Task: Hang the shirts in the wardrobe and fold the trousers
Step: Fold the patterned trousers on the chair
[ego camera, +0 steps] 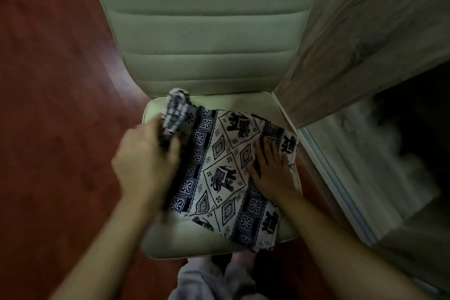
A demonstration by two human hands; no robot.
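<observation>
Red-brown wooden plank floor (60, 80): runs along the outer side of the left hand and under the furniture.

Pale green padded chair (207, 31) with a ribbed backrest: stands directly ahead of both hands. Its seat cushion lies beneath them, with bare padding showing on the near side of the wrists.

Grey wood-grain wardrobe door (365, 31): stands open just beyond the outer side of the right hand, its edge close to the seat corner. Past it the wardrobe interior (418, 129) is dark, and its contents cannot be made out.

White fabric trousers (219, 178) printed with black and navy elephants, diamonds and flower bands: laid flat across the chair seat, between and under the two hands. One end is bunched and lifted off the seat at the far left corner.

Grey garment (214, 280) on the person's legs: visible below the seat's near edge, between the forearms.

Left hand (146, 161): blurred and raised above the seat, fingers and thumb curled round the bunched end of the trousers.

Right hand (270, 165): palm down on the trousers near their right edge, fingers straight and spread, pressing the fabric flat against the cushion.
</observation>
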